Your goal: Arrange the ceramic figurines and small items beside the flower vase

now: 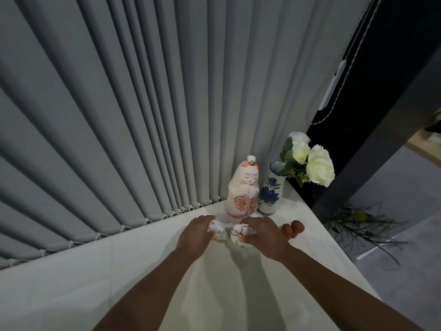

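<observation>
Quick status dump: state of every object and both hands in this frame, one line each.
Tall doll figurine: upright, beside the vase.
Flower vase: upright, holding white roses.
Left hand: closed on a small white figurine.
Right hand: gripping a round white figurine.
Brown egg-shaped items: resting on the table, right of the right hand.
Vertical blinds: closed.

I saw my left hand (194, 236) and right hand (263, 237) each gripping 1 small figurine beside the doll (243, 189) and vase (270, 192).
</observation>
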`<control>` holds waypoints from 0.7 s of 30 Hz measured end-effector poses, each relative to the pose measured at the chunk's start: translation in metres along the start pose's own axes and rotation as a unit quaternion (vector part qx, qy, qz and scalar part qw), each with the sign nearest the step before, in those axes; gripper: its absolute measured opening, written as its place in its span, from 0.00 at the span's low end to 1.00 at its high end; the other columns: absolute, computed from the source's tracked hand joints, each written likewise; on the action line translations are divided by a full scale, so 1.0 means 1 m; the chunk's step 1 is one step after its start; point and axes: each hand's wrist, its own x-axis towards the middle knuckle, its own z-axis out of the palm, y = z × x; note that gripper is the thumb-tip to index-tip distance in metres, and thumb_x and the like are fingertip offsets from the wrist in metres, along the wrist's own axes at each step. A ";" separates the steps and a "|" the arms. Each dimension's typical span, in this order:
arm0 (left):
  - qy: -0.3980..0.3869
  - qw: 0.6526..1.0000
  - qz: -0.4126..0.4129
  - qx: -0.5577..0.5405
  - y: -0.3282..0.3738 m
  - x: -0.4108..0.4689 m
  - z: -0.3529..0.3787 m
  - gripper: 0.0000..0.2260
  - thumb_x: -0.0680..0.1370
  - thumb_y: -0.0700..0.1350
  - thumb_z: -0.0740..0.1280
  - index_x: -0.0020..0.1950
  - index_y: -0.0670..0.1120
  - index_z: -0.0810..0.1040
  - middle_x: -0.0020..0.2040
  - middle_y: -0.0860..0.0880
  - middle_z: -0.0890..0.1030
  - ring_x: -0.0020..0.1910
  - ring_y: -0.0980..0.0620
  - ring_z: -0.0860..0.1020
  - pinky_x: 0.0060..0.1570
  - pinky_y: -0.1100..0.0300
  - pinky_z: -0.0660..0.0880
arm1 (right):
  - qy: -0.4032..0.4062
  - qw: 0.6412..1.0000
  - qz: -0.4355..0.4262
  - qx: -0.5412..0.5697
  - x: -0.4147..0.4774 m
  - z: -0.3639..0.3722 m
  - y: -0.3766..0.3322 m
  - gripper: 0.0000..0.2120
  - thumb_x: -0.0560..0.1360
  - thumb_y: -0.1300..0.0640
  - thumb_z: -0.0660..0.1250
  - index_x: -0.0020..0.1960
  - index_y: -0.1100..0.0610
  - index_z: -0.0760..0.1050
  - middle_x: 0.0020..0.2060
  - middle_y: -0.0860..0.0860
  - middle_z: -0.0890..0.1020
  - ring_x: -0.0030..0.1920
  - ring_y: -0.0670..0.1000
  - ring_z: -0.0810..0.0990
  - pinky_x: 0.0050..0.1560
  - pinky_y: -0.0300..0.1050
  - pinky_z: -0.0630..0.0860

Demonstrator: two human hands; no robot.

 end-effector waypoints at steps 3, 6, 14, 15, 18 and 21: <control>0.002 1.000 0.001 0.007 0.001 -0.002 -0.002 0.21 0.77 0.44 0.65 0.69 0.49 0.68 0.66 0.48 0.74 0.65 0.48 0.70 0.64 0.54 0.68 | -0.002 1.000 0.004 -0.002 0.000 -0.001 0.000 0.19 0.71 0.49 0.71 0.62 0.49 0.75 0.56 0.48 0.82 0.57 0.49 0.76 0.63 0.45 0.67; -0.002 1.000 0.005 0.016 0.004 -0.005 -0.004 0.21 0.77 0.44 0.64 0.70 0.50 0.68 0.66 0.49 0.74 0.66 0.48 0.70 0.64 0.53 0.68 | -0.011 1.000 0.014 -0.009 0.000 -0.002 -0.002 0.19 0.72 0.49 0.70 0.62 0.48 0.74 0.57 0.46 0.81 0.59 0.49 0.75 0.67 0.48 0.64; -0.009 0.997 0.001 0.071 0.012 -0.018 -0.018 0.25 0.77 0.45 0.64 0.73 0.51 0.63 0.71 0.50 0.69 0.69 0.49 0.67 0.66 0.53 0.68 | 0.007 0.998 0.036 -0.047 -0.007 -0.002 -0.015 0.22 0.73 0.49 0.67 0.66 0.47 0.71 0.61 0.47 0.79 0.62 0.52 0.73 0.67 0.47 0.63; -0.005 0.997 0.002 0.079 0.011 -0.020 -0.019 0.25 0.77 0.45 0.64 0.73 0.51 0.62 0.71 0.51 0.68 0.69 0.49 0.67 0.66 0.53 0.68 | 0.018 0.998 0.035 -0.042 -0.010 -0.003 -0.015 0.22 0.73 0.49 0.67 0.66 0.47 0.71 0.61 0.47 0.79 0.62 0.52 0.73 0.66 0.47 0.64; -0.010 0.995 -0.008 0.095 0.016 -0.028 -0.029 0.24 0.78 0.48 0.63 0.73 0.51 0.61 0.72 0.50 0.67 0.70 0.49 0.66 0.67 0.54 0.67 | 0.037 0.998 0.043 -0.041 -0.021 -0.010 -0.020 0.21 0.74 0.52 0.66 0.67 0.48 0.71 0.62 0.48 0.78 0.63 0.51 0.72 0.64 0.45 0.66; 0.001 0.993 -0.005 0.120 0.020 -0.037 -0.035 0.24 0.79 0.51 0.61 0.73 0.49 0.61 0.73 0.49 0.66 0.71 0.48 0.65 0.68 0.53 0.66 | 0.048 0.996 0.040 -0.066 -0.032 -0.012 -0.021 0.18 0.76 0.51 0.61 0.66 0.49 0.70 0.62 0.49 0.78 0.63 0.50 0.71 0.61 0.45 0.68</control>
